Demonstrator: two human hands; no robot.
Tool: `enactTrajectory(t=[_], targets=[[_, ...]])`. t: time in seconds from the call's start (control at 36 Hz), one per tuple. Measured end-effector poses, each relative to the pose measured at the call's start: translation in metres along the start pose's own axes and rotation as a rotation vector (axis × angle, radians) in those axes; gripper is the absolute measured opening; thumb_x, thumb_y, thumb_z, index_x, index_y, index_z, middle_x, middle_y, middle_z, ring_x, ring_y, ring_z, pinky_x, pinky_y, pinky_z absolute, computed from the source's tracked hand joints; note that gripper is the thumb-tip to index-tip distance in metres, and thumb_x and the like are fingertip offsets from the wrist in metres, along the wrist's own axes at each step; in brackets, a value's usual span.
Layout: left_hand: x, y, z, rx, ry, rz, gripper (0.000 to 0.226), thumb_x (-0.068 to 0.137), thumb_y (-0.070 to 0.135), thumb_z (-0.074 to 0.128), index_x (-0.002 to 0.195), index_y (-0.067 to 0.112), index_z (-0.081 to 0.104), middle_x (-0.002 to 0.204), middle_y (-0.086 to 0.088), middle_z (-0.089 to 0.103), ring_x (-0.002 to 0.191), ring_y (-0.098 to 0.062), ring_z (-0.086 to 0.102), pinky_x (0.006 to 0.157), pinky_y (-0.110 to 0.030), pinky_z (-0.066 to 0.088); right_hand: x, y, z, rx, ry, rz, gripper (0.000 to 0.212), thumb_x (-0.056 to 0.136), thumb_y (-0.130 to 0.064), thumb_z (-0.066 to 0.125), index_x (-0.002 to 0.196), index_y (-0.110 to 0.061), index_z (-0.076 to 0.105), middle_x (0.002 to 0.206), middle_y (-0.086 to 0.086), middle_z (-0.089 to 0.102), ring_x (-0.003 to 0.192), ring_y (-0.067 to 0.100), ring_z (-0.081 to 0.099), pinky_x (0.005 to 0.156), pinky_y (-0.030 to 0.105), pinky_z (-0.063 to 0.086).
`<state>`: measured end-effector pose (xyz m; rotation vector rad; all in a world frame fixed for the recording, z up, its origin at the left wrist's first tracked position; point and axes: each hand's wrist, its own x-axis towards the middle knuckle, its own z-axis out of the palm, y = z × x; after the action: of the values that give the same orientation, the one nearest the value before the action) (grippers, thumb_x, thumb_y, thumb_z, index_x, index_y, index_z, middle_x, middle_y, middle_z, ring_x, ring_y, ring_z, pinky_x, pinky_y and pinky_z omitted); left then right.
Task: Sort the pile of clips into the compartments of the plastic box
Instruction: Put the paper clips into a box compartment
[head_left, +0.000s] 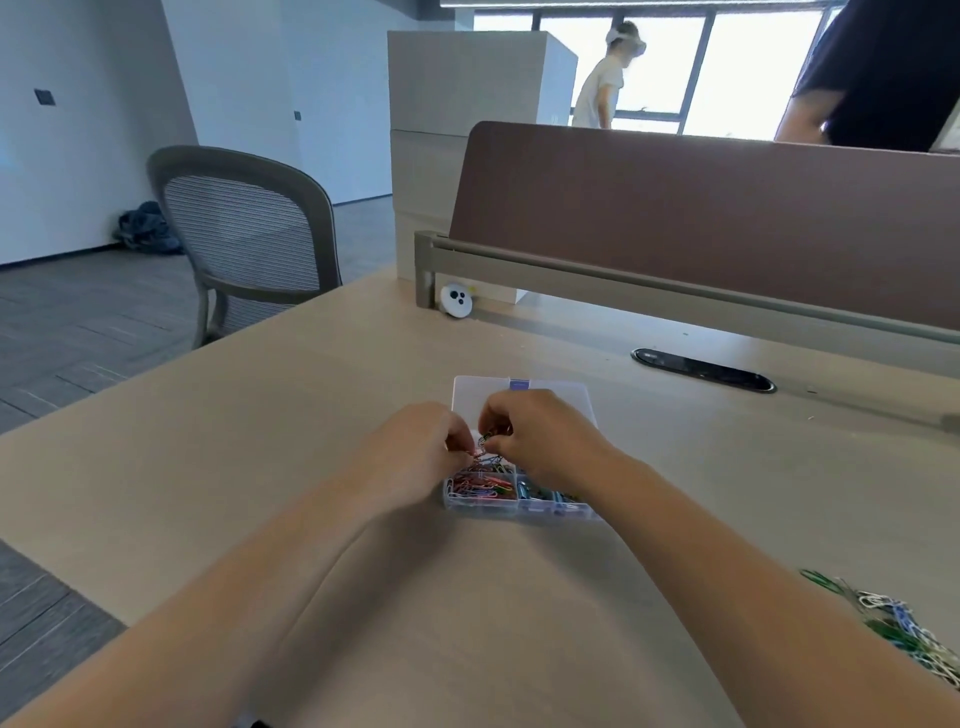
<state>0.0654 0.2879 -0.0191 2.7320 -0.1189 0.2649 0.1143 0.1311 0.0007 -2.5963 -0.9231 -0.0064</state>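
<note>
A clear plastic box (519, 512) with its lid (519, 395) folded open behind it sits mid-table. Its near-left compartment holds red and pink paper clips (475, 488); the near-right one holds blue and green ones (543, 493). My left hand (415, 447) and my right hand (540, 436) meet above the box, and their fingertips pinch a tangled clump of clips (485, 447) between them. My right hand hides the far-right part of the box. A loose pile of green, white and blue clips (893, 618) lies at the table's near right.
A brown desk divider (701, 208) runs along the table's far side, with a cable slot (701, 370) and a small white round device (456, 300) in front of it. A mesh chair (244, 234) stands at the left. Two people are behind the divider.
</note>
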Motion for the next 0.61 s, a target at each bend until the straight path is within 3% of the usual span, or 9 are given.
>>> enactTrajectory(t=[0.31, 0.42, 0.61], targets=[[-0.0022, -0.0020, -0.0044, 0.009, -0.015, 0.004, 0.017, 0.086, 0.027, 0.065, 0.099, 0.022, 0.075, 0.084, 0.008, 0.055, 0.083, -0.013, 0.058, 0.071, -0.027, 0.043, 0.0002, -0.0007, 0.0030, -0.014, -0.035, -0.020, 0.018, 0.089, -0.017, 0.067, 0.105, -0.024, 0.072, 0.104, -0.003, 0.072, 0.088, 0.011, 0.064, 0.084, 0.026, 0.053], [-0.0036, -0.0040, -0.0049, 0.001, 0.008, 0.007, 0.017, 0.087, 0.025, 0.065, 0.101, 0.021, 0.074, 0.091, 0.003, 0.062, 0.088, -0.016, 0.060, 0.071, -0.026, 0.042, -0.0006, -0.0021, 0.0035, -0.050, -0.038, -0.037, 0.022, 0.089, -0.015, 0.066, 0.107, -0.026, 0.073, 0.104, -0.006, 0.072, 0.090, 0.011, 0.062, 0.079, 0.020, 0.045], [-0.0063, -0.0040, -0.0042, -0.014, 0.017, 0.006, 0.015, 0.087, 0.021, 0.063, 0.097, 0.019, 0.075, 0.082, 0.005, 0.057, 0.085, -0.017, 0.060, 0.072, -0.028, 0.043, -0.0010, -0.0047, 0.0051, -0.055, -0.029, -0.039, 0.024, 0.087, -0.015, 0.066, 0.107, -0.026, 0.072, 0.105, -0.005, 0.072, 0.095, 0.014, 0.062, 0.082, 0.025, 0.047]])
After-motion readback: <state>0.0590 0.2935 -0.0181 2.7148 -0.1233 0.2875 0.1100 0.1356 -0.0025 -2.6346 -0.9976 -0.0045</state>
